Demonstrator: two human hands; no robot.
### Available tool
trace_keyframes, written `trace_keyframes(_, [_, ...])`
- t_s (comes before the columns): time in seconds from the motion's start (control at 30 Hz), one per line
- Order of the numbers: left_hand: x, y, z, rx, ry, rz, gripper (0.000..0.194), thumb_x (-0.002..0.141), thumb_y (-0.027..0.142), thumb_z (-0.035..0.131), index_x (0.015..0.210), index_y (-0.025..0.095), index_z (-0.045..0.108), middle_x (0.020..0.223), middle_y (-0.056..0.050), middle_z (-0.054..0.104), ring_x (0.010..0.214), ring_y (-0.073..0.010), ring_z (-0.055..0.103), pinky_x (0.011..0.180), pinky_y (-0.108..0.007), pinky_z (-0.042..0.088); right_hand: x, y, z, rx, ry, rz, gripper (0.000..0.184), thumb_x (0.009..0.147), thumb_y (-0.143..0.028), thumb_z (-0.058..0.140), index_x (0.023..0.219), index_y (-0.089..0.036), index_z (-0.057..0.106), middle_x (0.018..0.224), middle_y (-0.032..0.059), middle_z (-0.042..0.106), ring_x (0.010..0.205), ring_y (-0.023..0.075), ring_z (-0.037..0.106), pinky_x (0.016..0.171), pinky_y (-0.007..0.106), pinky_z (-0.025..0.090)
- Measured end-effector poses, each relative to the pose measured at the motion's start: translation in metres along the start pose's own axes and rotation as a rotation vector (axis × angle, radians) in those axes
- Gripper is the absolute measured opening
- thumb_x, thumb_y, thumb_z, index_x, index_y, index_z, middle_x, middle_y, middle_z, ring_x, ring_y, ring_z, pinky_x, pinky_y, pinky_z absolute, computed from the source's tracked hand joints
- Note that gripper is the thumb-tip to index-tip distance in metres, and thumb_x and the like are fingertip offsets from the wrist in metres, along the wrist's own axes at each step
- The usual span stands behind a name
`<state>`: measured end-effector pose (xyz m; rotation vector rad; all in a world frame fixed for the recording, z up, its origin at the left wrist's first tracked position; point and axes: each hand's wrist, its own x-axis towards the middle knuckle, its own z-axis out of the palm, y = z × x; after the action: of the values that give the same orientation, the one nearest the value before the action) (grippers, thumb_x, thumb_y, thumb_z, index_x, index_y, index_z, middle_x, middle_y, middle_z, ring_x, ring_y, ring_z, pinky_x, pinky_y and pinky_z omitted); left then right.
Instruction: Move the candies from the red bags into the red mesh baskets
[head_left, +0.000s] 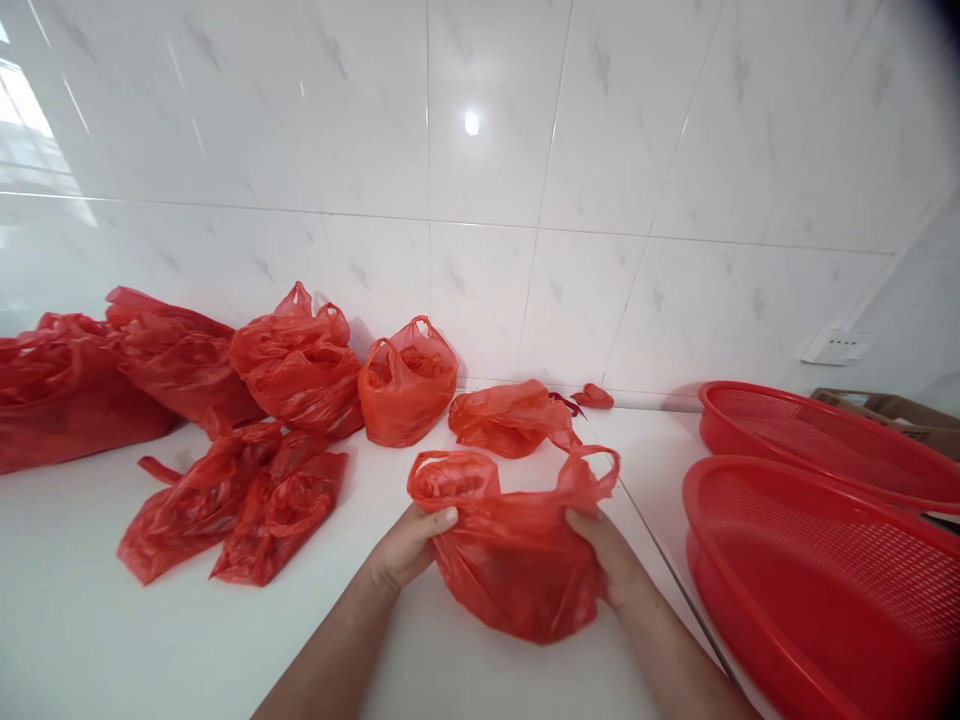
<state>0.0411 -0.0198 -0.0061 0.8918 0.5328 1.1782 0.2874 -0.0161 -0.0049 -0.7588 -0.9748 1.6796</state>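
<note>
Between my two hands is a red plastic bag (521,570) with its looped handles standing up, held over the white table. My left hand (409,545) grips its left side, the thumb lying over the front near the rim. On the opposite side my right hand (604,545) grips the bag, its thumb at the rim and the other fingers hidden behind the plastic. Something darker shows faintly through the bag's lower part; I cannot make out what. Just behind it lies a crumpled red plastic bag (510,418).
Several filled red bags (409,390) line the tiled wall (480,170). Flattened red bags (281,505) lie left on the white table (67,610). Two red plastic baskets (720,590) stand at the right, near a cardboard box (900,410) and a wall socket (836,347).
</note>
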Motion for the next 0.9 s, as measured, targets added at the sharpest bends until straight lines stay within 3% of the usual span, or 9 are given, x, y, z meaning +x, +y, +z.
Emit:
trace_keyframes(0.13, [0.003,-0.003,-0.003,-0.188,0.167,0.088,0.029,0.074,0.033,0.071,0.098,0.017,0.067,0.100,-0.009,0.072,0.104,-0.0288,0.063,0.094,-0.042,0.047,0.003,-0.003,-0.017,0.157,0.029,-0.036,0.042,0.071,-0.046,0.071,0.104,-0.021,0.067,0.111,0.0101,0.067,0.106,0.0307,0.060,0.087,0.044,0.050])
trace_keyframes(0.2, [0.005,-0.003,-0.005,-0.200,0.184,0.135,0.029,0.075,0.032,0.070,0.099,0.018,0.066,0.104,-0.008,0.071,0.106,-0.0276,0.062,0.096,-0.041,0.046,0.010,0.001,-0.023,0.201,0.094,-0.068,0.037,0.073,-0.043,0.070,0.103,-0.022,0.066,0.113,0.0079,0.067,0.108,0.0291,0.059,0.090,0.042,0.049])
trace_keyframes(0.37, [0.008,-0.003,-0.007,-0.002,0.063,0.168,0.050,0.072,0.039,0.073,0.116,0.020,0.059,0.123,-0.012,0.062,0.119,-0.0311,0.053,0.101,-0.043,0.041,0.025,0.011,-0.032,0.224,0.176,-0.069,0.030,0.074,-0.040,0.069,0.099,-0.024,0.067,0.112,0.0049,0.067,0.110,0.0272,0.059,0.095,0.042,0.047])
trace_keyframes(0.47, [0.006,-0.004,-0.002,0.127,-0.109,0.080,0.063,0.066,0.036,0.078,0.122,0.019,0.056,0.129,-0.015,0.057,0.124,-0.0358,0.047,0.103,-0.048,0.037,0.024,0.010,-0.030,0.265,0.175,-0.059,0.030,0.073,-0.038,0.069,0.099,-0.023,0.067,0.113,0.0054,0.067,0.109,0.0269,0.059,0.095,0.042,0.046])
trace_keyframes(0.53, [0.004,-0.005,0.003,0.167,-0.212,0.015,0.063,0.065,0.032,0.079,0.122,0.018,0.057,0.130,-0.015,0.057,0.125,-0.0374,0.045,0.103,-0.051,0.035,0.021,0.008,-0.025,0.289,0.136,-0.030,0.030,0.072,-0.038,0.070,0.098,-0.022,0.066,0.110,0.0071,0.068,0.105,0.0277,0.061,0.092,0.043,0.046])
trace_keyframes(0.6, [0.001,-0.009,0.008,0.194,-0.239,-0.026,0.057,0.065,0.026,0.079,0.118,0.018,0.060,0.127,-0.013,0.059,0.124,-0.0372,0.046,0.103,-0.051,0.035,0.017,0.007,-0.020,0.296,0.066,0.020,0.028,0.072,-0.038,0.070,0.095,-0.021,0.066,0.101,0.0072,0.070,0.096,0.0269,0.064,0.087,0.042,0.048])
trace_keyframes(0.77, [-0.003,-0.019,0.011,0.118,-0.125,-0.162,0.039,0.071,0.028,0.074,0.106,0.014,0.066,0.109,-0.013,0.069,0.107,-0.0335,0.061,0.097,-0.048,0.042,0.010,0.013,-0.012,0.372,0.007,0.117,0.013,0.073,-0.032,0.071,0.076,-0.023,0.062,0.063,-0.0041,0.063,0.059,0.0142,0.060,0.061,0.028,0.049])
trace_keyframes(0.9, [0.004,-0.021,0.010,-0.067,0.192,-0.094,0.032,0.069,0.030,0.075,0.096,0.014,0.067,0.098,-0.011,0.072,0.096,-0.0283,0.066,0.092,-0.043,0.048,0.008,0.015,-0.007,0.229,0.054,0.118,0.024,0.070,-0.031,0.074,0.088,-0.021,0.064,0.072,-0.0005,0.067,0.065,0.0161,0.062,0.062,0.028,0.049])
